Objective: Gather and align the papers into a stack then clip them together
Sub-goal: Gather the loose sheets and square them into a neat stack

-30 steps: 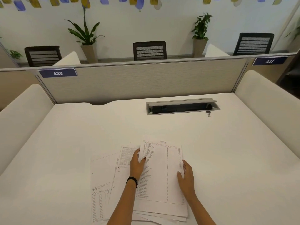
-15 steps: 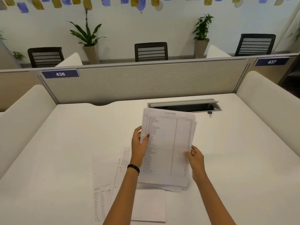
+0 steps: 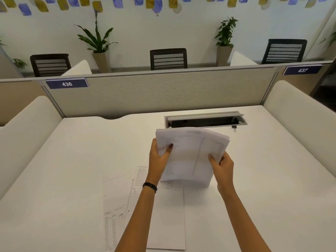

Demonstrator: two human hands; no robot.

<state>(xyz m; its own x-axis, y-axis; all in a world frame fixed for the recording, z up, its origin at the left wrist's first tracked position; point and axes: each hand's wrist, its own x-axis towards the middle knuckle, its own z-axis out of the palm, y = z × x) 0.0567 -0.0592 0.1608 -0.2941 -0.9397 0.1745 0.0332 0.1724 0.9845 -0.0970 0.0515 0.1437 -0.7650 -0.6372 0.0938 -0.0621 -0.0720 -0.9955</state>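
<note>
A bundle of printed papers (image 3: pixel 189 153) stands upright over the white desk (image 3: pixel 72 170), its sheets fanned and blurred, the lower edge near the desk. My left hand (image 3: pixel 158 159) grips its left side and my right hand (image 3: pixel 222 165) grips its right side. Other loose sheets (image 3: pixel 118 206) lie flat on the desk below my left arm, overlapping each other, and a blank sheet (image 3: pixel 169 220) lies between my arms. A small binder clip (image 3: pixel 234 128) lies by the right end of the cable tray.
An open grey cable tray (image 3: pixel 205 120) is sunk into the desk behind the papers. A beige partition (image 3: pixel 160 91) closes the back, and padded side screens (image 3: pixel 300 113) flank the desk. Chairs and potted plants stand beyond.
Both hands lifted part of the papers off the desk and stood them upright; since half a second ago the bundle tilted and its sheets fanned out. Some sheets stayed flat on the desk.
</note>
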